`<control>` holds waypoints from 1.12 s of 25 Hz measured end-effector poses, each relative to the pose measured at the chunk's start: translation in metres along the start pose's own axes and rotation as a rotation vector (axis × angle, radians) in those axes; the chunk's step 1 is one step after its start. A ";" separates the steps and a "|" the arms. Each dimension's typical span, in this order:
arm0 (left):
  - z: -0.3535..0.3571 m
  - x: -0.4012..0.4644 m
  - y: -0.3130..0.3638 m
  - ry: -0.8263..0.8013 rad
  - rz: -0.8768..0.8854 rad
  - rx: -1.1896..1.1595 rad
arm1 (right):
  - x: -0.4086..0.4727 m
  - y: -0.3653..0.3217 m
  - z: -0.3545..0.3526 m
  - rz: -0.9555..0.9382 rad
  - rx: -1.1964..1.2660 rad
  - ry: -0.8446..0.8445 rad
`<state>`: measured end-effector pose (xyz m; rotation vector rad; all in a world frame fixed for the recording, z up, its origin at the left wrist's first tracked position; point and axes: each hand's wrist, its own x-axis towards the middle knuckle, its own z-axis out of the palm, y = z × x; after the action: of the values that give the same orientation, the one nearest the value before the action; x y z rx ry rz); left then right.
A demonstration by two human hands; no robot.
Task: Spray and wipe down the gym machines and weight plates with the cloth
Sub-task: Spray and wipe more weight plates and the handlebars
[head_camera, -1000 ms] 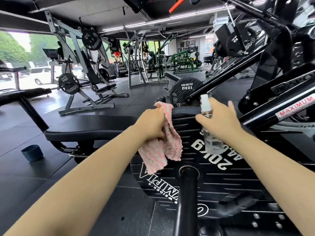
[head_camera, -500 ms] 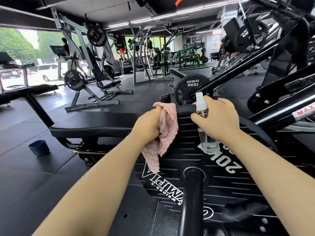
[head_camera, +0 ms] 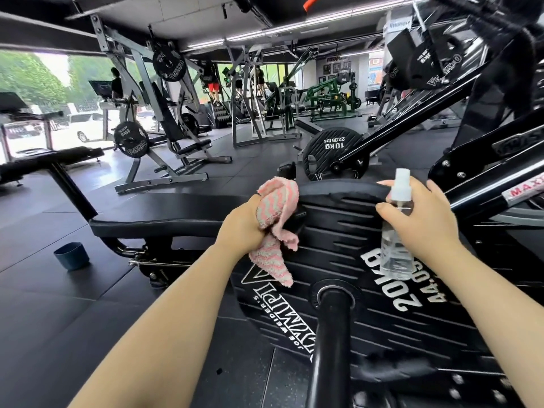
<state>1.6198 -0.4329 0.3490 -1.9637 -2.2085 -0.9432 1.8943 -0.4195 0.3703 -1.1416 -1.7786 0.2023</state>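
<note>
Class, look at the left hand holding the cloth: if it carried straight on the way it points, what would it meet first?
Most likely the upper rim of the 20 kg weight plate. The left hand grips the pink cloth right against it, though depth is hard to judge.

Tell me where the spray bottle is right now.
In the head view, right of centre: the right hand holds the clear spray bottle upright against the 20 kg weight plate, across from the pink cloth.
</note>
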 end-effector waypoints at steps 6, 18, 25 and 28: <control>-0.011 0.000 0.021 0.003 0.127 -0.070 | -0.032 0.040 -0.018 0.267 0.353 0.091; 0.039 -0.018 0.132 0.169 0.547 0.293 | 0.003 0.019 -0.022 0.449 0.742 0.056; 0.070 -0.019 0.137 0.138 0.947 0.695 | 0.002 0.032 -0.031 0.520 1.028 0.011; 0.065 -0.017 0.125 0.030 1.169 0.846 | -0.003 0.025 -0.032 0.487 0.920 0.044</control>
<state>1.7611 -0.4167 0.3397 -2.1038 -0.7809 0.1227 1.9348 -0.4190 0.3708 -0.8371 -1.0975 1.1406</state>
